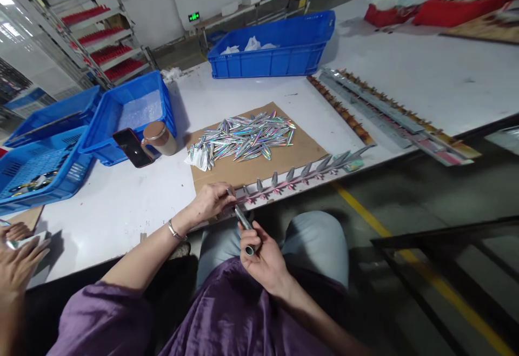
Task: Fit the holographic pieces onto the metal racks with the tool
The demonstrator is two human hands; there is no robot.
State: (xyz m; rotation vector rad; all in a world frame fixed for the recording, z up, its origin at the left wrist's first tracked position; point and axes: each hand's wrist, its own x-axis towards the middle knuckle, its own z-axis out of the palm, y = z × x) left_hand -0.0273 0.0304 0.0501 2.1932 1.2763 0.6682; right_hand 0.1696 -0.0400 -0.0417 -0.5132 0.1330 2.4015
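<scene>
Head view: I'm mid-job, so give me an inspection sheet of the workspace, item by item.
Surface: white table, with a cardboard sheet lying on it.
Job's things: silvery slender pieces heaped on the cardboard; a strip along the near table edge, with a row of grey pieces standing up from it.
Clutter: phone beside a brown mug.
Grips: right hand holds a metal tube; left hand is at the strip's left end, what it pinches unclear.
Cables: nothing seen.
Surroundings: long blue crate across the table; rack with red items beyond; co-worker's hand at the left edge.
</scene>
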